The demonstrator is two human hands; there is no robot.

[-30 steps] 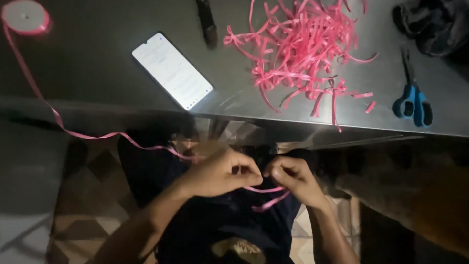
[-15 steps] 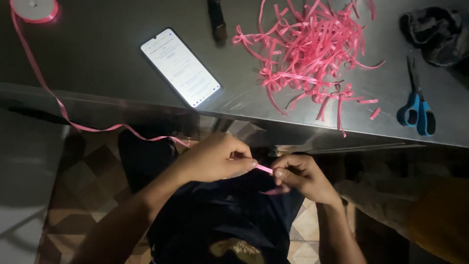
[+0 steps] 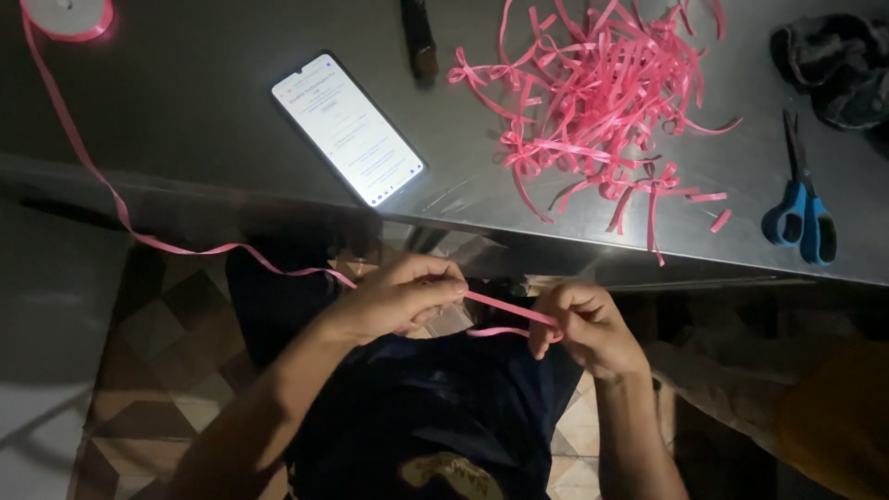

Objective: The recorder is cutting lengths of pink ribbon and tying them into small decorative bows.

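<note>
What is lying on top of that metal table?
On the table lie a lit phone, a heap of pink ribbon pieces, blue scissors, a ribbon spool, a dark cloth and a dark tool. What the heap covers cannot be seen.

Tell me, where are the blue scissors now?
In the head view, the blue scissors lie at the table's right side, just right of the pink ribbon pile.

A thin pink ribbon (image 3: pixel 505 306) stretches taut between the two hands, below the table edge, with a short loop curling under it. Its long tail runs toward ten o'clock, up to a spool (image 3: pixel 67 16) on the table.
</note>
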